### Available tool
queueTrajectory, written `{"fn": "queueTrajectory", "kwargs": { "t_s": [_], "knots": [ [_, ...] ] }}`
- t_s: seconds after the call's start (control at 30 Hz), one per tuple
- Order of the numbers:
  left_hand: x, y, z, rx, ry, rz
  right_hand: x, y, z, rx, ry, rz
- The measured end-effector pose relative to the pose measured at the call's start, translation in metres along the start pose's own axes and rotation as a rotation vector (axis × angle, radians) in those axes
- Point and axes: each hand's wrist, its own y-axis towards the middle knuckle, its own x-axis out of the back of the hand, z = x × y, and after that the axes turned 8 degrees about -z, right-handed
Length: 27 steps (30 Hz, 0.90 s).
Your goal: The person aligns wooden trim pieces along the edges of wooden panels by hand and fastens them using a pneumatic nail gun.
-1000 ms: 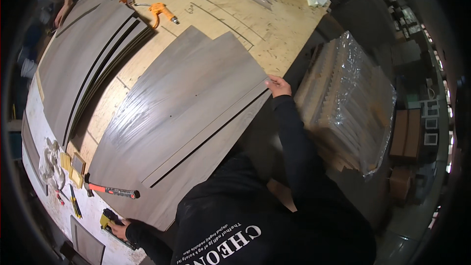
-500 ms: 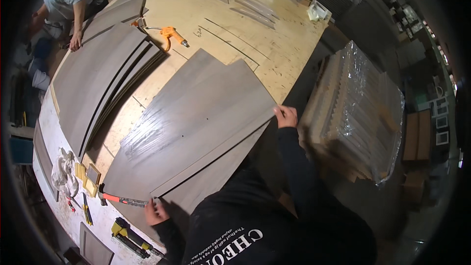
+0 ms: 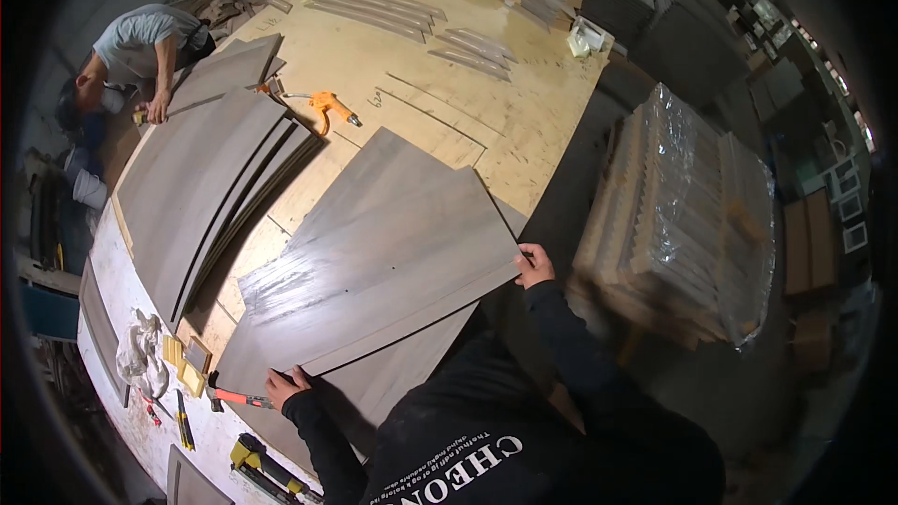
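A grey-brown wood-grain panel (image 3: 393,234) with two small dark holes lies aslant before me, on another grey panel (image 3: 398,353) that shows along its near side. My left hand (image 3: 284,387) is closed on its near left corner, thumb and fingers at the edge. At the right end, my right hand (image 3: 534,266) grips the other near corner, thumb on top. A dark gap runs under the near and right edges. Beside my left hand lies a hammer (image 3: 241,398) with a red handle, its head to the left.
Stacked panels (image 3: 206,178) lie to the left, near an orange air gun (image 3: 331,108). A yellow-black nail gun (image 3: 267,469), cutter (image 3: 184,423) and crumpled plastic (image 3: 142,353) sit at lower left. A person (image 3: 150,51) bends over the far left edge. Wrapped boards (image 3: 683,215) stand right.
My view has tilted, so the scene sits lower. My left hand has moved off the hammer's handle end onto the panel's corner. More of the panel underneath shows beyond the right edge.
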Motion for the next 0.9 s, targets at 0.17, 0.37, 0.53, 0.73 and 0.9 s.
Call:
{"fn": "queueTrajectory", "kwargs": {
  "t_s": [0.17, 0.37, 0.53, 0.73, 0.9],
  "knots": [
    [-0.025, 0.037, 0.076, 0.247, -0.581, 0.186, 0.011, 0.000, 0.058, 0.062, -0.021, 0.023],
    [0.099, 0.110, -0.002, 0.173, -1.114, -0.032, 0.026, 0.015, 0.178, 0.364, 0.117, -0.045],
    [0.083, 0.162, 0.005, 0.381, -1.343, 0.035, -0.030, 0.050, 0.196, 0.462, 0.244, -0.050],
    [0.065, 0.180, -0.059, 0.353, -1.245, -0.460, -0.061, 0.101, 0.192, 0.511, 0.289, -0.203],
    [0.071, 0.158, -0.094, 0.324, -1.185, -0.377, -0.094, 0.106, 0.170, 0.500, 0.253, -0.214]
  ]
}}
